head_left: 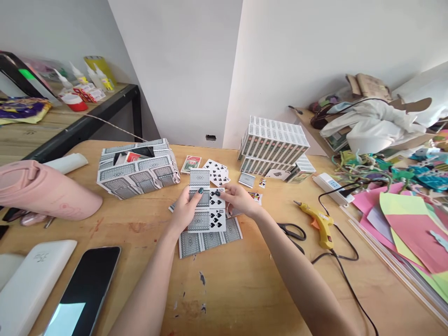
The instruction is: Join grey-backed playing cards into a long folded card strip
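My left hand (186, 208) is closed on a panel of joined playing cards (199, 220), thumb on top of the patterned backs. At the panel's right side, my right hand (240, 199) pinches a face-up spade playing card (217, 199); another spade card (217, 219) lies just below it. Beneath both hands, a second panel of joined cards (210, 240) rests on the table, back pattern up. Loose spade cards (216, 171) are spread just beyond the hands, beside a card pack (191, 163).
A box built of cards (138, 170) stands at the left, near a pink tumbler (52, 189). Stacked card packs (273, 144) rise at the back right. Scissors (293, 232) and a yellow glue gun (319, 224) with its cord lie to the right. A phone (84, 289) lies front left.
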Demonstrator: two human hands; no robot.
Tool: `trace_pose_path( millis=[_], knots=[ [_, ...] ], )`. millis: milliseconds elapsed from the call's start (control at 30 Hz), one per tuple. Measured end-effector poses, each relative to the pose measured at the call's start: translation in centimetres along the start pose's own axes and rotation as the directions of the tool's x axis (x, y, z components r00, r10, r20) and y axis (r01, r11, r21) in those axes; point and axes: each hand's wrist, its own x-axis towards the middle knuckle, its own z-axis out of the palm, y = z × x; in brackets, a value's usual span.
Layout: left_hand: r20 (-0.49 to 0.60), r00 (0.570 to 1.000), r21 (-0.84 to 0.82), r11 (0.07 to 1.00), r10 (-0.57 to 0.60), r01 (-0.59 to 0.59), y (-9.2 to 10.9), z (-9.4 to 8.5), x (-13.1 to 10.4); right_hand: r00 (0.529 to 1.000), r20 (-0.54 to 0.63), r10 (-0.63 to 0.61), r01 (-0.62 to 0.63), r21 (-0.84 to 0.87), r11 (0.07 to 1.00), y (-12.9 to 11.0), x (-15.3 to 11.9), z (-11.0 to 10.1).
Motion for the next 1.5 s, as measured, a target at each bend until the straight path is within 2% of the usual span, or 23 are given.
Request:
trace_pose_path(
  millis=[100, 267, 400, 767, 867, 967, 1133, 1233, 1300, 1367, 1400, 1433, 1500],
  knots=[
    [0.013, 1.0, 0.019, 1.0, 0.017, -0.018, -0.1, 0.0, 0.0, 0.999, 0.045, -0.03, 0.03, 0.004, 1.0, 0.7, 0.0, 0.0],
    [0.047, 0.996, 0.054, 0.996, 0.071, -0.074, 0.3, 0.4, -0.2, 0.999, -0.006, -0.047, 0.047, 0.104, 0.993, 2.0, 0.4, 0.1],
    [0.002, 0.996, 0.081, 0.993, 0.085, -0.085, 0.3, 0.9, -0.5, 0.998, -0.045, -0.033, 0.039, 0.123, 0.992, 2.1, 0.5, 0.2],
    [-0.042, 0.997, 0.156, 0.986, 0.063, -0.056, 0.0, 0.9, -0.4, 0.995, -0.094, -0.031, 0.025, -0.057, 0.998, 1.7, 0.7, 0.9],
    [-0.047, 0.998, 0.17, 0.985, 0.052, -0.044, -0.1, 1.1, -0.4, 0.989, -0.122, -0.082, 0.069, -0.103, 0.992, 1.7, 0.8, 0.9],
    [-0.02, 0.998, 0.113, 0.992, 0.052, -0.049, 0.1, 1.3, -0.4, 0.971, -0.165, -0.175, 0.147, -0.165, 0.975, 1.6, 0.6, 0.5],
    [0.174, 0.984, -0.137, 0.99, 0.04, -0.016, 0.9, 0.7, -0.4, 0.947, -0.25, -0.201, 0.164, -0.159, 0.974, 1.1, -0.4, -0.8],
    [0.149, 0.989, -0.198, 0.98, 0.018, 0.012, 1.3, 0.1, -0.4, 0.923, -0.309, -0.228, 0.164, -0.219, 0.962, 0.1, -1.2, -1.3],
    [0.051, 0.998, -0.186, 0.982, 0.036, -0.026, 1.7, 0.0, -0.5, 0.881, -0.377, -0.287, 0.174, -0.306, 0.936, -0.9, -1.8, -1.4],
    [-0.052, 0.992, -0.152, 0.98, 0.119, -0.125, 2.2, 0.1, -0.6, 0.834, -0.451, -0.316, 0.182, -0.316, 0.931, -1.9, -2.4, -1.4],
    [-0.08, 0.98, -0.125, 0.973, 0.184, -0.193, 2.5, 0.2, -0.7, 0.834, -0.475, -0.281, 0.169, -0.265, 0.949, -2.3, -2.6, -1.3],
    [-0.09, 0.963, -0.089, 0.961, 0.254, -0.262, 2.8, 0.3, -0.8, 0.852, -0.478, -0.213, 0.144, -0.176, 0.974, -2.7, -2.8, -1.3],
    [-0.069, 0.926, -0.005, 0.928, 0.372, -0.373, 3.4, 0.3, -1.0, 0.916, -0.399, -0.042, 0.07, 0.057, 0.996, -3.1, -3.0, -1.0]
  ],
)
